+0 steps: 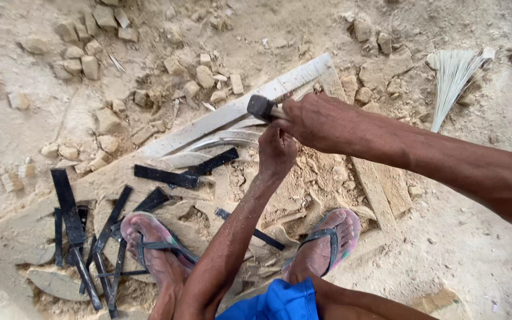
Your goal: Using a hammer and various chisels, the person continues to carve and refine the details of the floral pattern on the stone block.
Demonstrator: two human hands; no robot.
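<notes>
Dusty stone slab (37,237) lies under both feet. Right hand (315,121) is closed around a hammer (262,106) above the slab; left hand (275,148) is closed below it, on what I cannot tell. Black chisels (78,231) lie at left.

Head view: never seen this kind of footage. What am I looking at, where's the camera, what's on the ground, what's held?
There is no machine here: a person works with two bare hands. The single camera sits on the person's head and looks down past blue shorts and two sandalled feet. The right hand grips a hammer by its handle. The left hand is closed just below it; what it holds is hidden. On the dusty ground lie a long pale straightedge, dark flat metal tools, stone chips and a small pale brush at upper right.
</notes>
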